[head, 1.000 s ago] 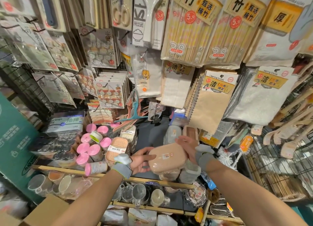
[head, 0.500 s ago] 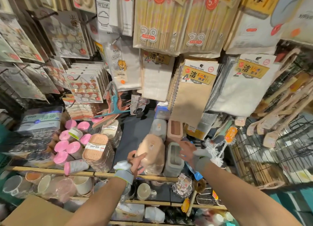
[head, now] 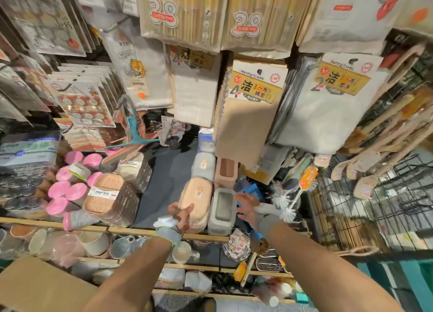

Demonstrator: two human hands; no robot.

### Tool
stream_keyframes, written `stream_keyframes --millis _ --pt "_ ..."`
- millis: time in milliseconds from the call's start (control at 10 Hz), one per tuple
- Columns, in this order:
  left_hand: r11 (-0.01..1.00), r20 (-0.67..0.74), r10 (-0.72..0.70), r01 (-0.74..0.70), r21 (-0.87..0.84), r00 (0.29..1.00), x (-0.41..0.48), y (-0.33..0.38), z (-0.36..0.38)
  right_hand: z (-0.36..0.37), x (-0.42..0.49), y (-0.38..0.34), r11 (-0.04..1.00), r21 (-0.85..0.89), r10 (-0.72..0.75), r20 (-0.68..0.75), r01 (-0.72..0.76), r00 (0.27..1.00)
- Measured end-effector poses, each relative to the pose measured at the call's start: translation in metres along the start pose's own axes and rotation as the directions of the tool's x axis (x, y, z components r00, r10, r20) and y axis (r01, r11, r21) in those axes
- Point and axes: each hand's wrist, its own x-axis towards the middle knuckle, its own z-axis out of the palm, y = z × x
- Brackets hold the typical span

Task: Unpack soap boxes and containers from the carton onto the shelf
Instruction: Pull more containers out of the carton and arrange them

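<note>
Where the shelf (head: 70, 227) meets its front edge, item one: a peach soap box (head: 196, 198), lidded, lying lengthwise just behind the wooden rail, price sticker on top. Judged light, rigid plastic, smooth and a little slippery. The lid may be loose, so it is best taken across its short width, thumb on one side and fingers on the other, lid pinned down. Left hand (head: 181, 218) lies against its near left corner; whether it actually grips cannot be told.

Just beside it on the right: a grey container (head: 221, 210), open-topped, judged equally light; hold by the long walls. Right hand (head: 246, 205) rests with fingers fairly straight at that container's right wall, holding nothing.

Toward the shelf's back: a grey lidded box (head: 203, 166) and a pink open container (head: 226, 171). Toward the left edge: a stack of boxes labelled SOAP BOX (head: 110, 194) and pink-lidded jars (head: 58, 190). Right of the hand: a white brush (head: 287, 203). Carton (head: 35, 286), lower left, below the shelf; contents not visible.
</note>
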Motion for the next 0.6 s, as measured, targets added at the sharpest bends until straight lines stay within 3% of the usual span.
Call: stream_keyframes --millis 200,500,600 --pt "0.999 0.003 -0.039 0.039 0.012 0.999 0.002 -0.006 0.008 -0.007 0.008 0.009 0.991 0.121 0.056 -0.023 -0.053 0.998" --pt "0.980 -0.001 0.041 -0.040 0.197 0.999 0.008 -0.009 0.007 -0.015 0.011 0.017 0.994 0.062 0.092 -0.017 -0.091 0.996" --pt "0.962 0.010 0.014 -0.016 0.272 1.000 0.051 -0.031 -0.004 -0.014 0.011 0.018 0.995 0.060 0.084 -0.006 -0.083 0.996"
